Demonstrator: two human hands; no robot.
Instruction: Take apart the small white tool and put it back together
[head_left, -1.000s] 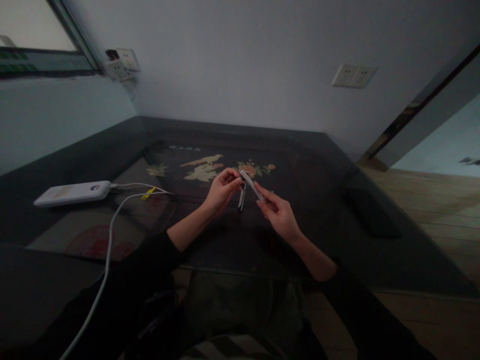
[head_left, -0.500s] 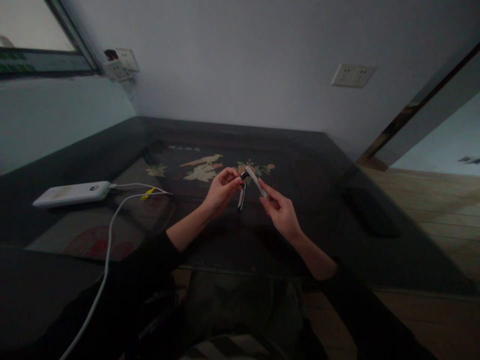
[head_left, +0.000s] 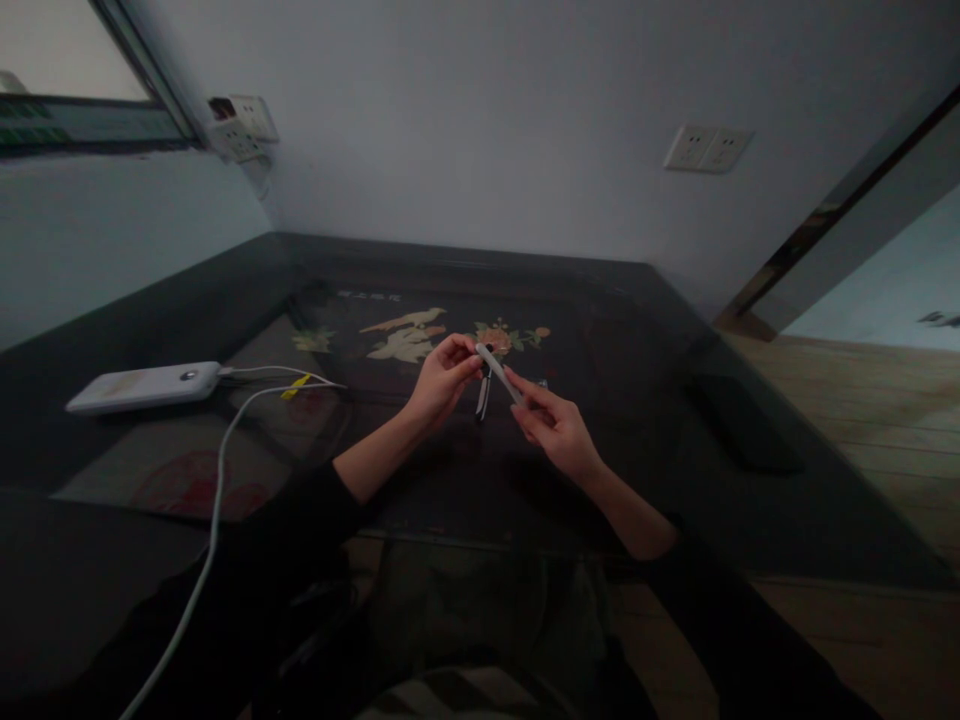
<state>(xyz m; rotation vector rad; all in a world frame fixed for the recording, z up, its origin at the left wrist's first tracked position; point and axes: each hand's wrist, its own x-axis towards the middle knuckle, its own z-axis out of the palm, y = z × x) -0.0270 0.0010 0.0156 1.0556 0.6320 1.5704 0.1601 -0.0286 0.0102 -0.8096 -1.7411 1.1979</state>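
My left hand [head_left: 442, 380] is closed in a pinch, its fingertips around a small black piece [head_left: 490, 347] that is mostly covered. A slim light-grey stick [head_left: 493, 366] with a rounded end is gripped between the thumb and fingers of my right hand [head_left: 559, 430]. The stick slants up to the left, and its far end lies at my left fingertips, over the black piece. Just below them shows a narrow dark strip with pale edges [head_left: 482, 400]; I cannot tell whether it hangs from the left hand or rests on the table.
The dark glossy table [head_left: 465, 480] carries a bird-and-flower picture [head_left: 405, 340]. At left lies a white power bank [head_left: 146, 387] with a white cable [head_left: 220, 480] and yellow tag [head_left: 296, 386]. A flat black object [head_left: 742, 425] lies at right. Wall sockets [head_left: 707, 148] are behind.
My right hand has shifted slightly left, bringing the grey stick's end from beside the black piece to over it at my left fingertips. My left hand has hardly moved.
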